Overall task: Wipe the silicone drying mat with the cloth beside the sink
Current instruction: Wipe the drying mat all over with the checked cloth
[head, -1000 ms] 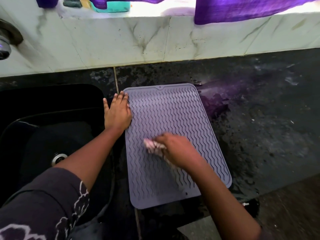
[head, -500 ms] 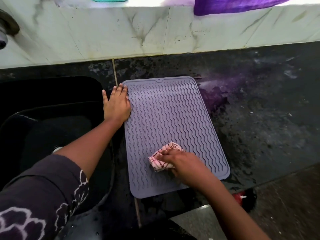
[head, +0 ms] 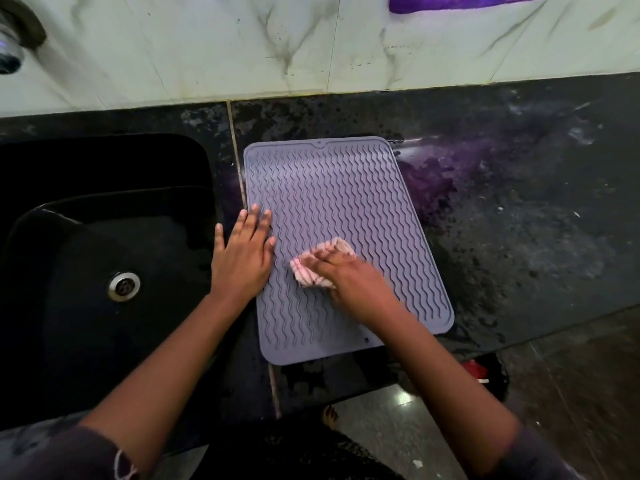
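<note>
A grey-lilac silicone drying mat (head: pixel 346 202) with wavy ridges lies flat on the dark counter, right of the sink. My right hand (head: pixel 356 282) presses a small pink-and-white checked cloth (head: pixel 311 271) onto the mat's middle, fingers on top of it. My left hand (head: pixel 242 254) lies flat, fingers spread, on the mat's left edge and the counter strip beside it, holding nothing.
A black sink (head: pixel 86 271) with a metal drain (head: pixel 123 285) lies to the left. A tap (head: pixel 14 43) sticks out at the top left. The wet dark counter (head: pixel 519 220) stretches right, below a marble-tiled wall (head: pixel 277 46). A purple cloth (head: pixel 450 1) hangs at the top.
My right hand has slid the cloth up and left toward the mat's middle. My left hand has moved down along the mat's left edge, nearer to me.
</note>
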Available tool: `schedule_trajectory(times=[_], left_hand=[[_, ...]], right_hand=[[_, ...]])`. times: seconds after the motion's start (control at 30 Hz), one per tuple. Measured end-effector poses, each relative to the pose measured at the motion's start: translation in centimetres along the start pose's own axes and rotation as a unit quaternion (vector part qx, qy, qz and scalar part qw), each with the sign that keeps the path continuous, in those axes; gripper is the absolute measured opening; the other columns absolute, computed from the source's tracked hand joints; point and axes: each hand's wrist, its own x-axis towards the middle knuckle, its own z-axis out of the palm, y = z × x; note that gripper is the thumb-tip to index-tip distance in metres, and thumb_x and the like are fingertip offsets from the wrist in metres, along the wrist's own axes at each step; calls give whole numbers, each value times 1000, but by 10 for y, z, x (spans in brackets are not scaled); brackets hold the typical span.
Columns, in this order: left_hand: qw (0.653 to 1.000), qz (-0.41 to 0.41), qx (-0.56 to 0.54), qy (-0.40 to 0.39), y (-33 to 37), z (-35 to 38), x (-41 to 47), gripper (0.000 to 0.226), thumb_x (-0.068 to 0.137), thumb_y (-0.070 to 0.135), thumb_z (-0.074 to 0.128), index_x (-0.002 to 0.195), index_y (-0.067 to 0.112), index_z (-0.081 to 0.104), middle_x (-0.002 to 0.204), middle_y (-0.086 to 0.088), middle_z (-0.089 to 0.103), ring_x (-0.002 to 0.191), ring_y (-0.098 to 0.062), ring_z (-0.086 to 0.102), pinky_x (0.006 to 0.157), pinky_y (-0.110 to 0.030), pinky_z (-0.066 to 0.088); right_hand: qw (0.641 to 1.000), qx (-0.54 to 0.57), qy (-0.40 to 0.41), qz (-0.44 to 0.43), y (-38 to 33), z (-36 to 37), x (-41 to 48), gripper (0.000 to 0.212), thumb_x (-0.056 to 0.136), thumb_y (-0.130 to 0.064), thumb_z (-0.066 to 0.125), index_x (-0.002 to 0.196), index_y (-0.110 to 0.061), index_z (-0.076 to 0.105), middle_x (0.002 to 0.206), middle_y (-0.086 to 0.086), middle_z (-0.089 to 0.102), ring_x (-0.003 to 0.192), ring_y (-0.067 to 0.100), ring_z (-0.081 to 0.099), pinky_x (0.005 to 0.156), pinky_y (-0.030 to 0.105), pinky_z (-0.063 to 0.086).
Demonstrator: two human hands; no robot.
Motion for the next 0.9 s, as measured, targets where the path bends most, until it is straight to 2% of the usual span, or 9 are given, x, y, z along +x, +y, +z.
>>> schedule_trajectory(times=[0.13,0.27,0.37,0.43,0.47,0.57,0.7,0.8,0.9], left_hand=[[1000,-3,5,12,2,0,0,51,101,36,22,151,25,14,160,4,10,147,-15,7,115,-49,-4],[1000,-3,3,20,2,1,-1,51,101,36,23,150,24,17,159,3,13,147,-15,8,115,-49,-5],[1000,-3,-1,20,3,0,-1,52,101,36,23,151,24,16,159,3,12,147,-15,7,114,-48,-8],[1000,-5,2,21,3,0,-2,52,101,36,22,151,24,16,160,3,11,147,-15,7,114,-47,-10],[1000,-6,3,21,3,0,-2,52,101,36,22,151,24,16,160,3,11,147,-15,7,114,-47,-10],[1000,-7,4,21,5,-1,-2,52,101,36,22,151,24,16,159,3,12,147,-15,7,114,-48,-10],[1000,-10,3,22,5,-2,-3,52,101,36,22,151,24,17,159,3,13,147,-15,7,114,-49,-10],[1000,-8,4,22,6,-3,-4,51,101,35,22,151,24,16,159,2,13,147,-15,7,114,-48,-11],[1000,-9,1,21,6,-3,-4,51,101,35,22,151,24,15,159,3,12,147,-15,6,114,-47,-12]], right_hand=[[1000,9,-22,-7,-20,11,-62,62,91,-2,44,146,-26,27,153,3,29,138,24,33,106,42,38],[996,16,-87,-22,-22,-3,-79,64,90,-4,43,145,-34,27,153,-7,28,138,14,33,104,34,37],[998,49,9,30,-19,-15,-62,65,91,-2,47,141,-38,31,150,-12,33,130,12,44,103,34,42],[994,57,71,63,-18,-12,-41,61,92,-5,47,143,-35,30,150,-7,34,131,16,42,104,34,38],[994,46,75,70,-20,-7,-34,61,92,-4,45,144,-32,29,151,-4,33,134,18,37,105,36,36],[997,-9,29,76,-29,14,-42,62,93,-4,41,147,-25,21,155,3,25,141,22,25,112,42,29],[997,13,-54,55,-38,22,-100,65,91,-2,40,148,-25,18,156,3,21,143,22,19,116,41,16],[996,53,-42,52,-36,6,-112,65,89,0,41,144,-32,29,151,-4,34,136,16,35,110,33,31],[993,43,61,92,-28,-7,-91,58,91,-4,48,140,-33,37,146,-4,41,117,17,52,88,30,46]])
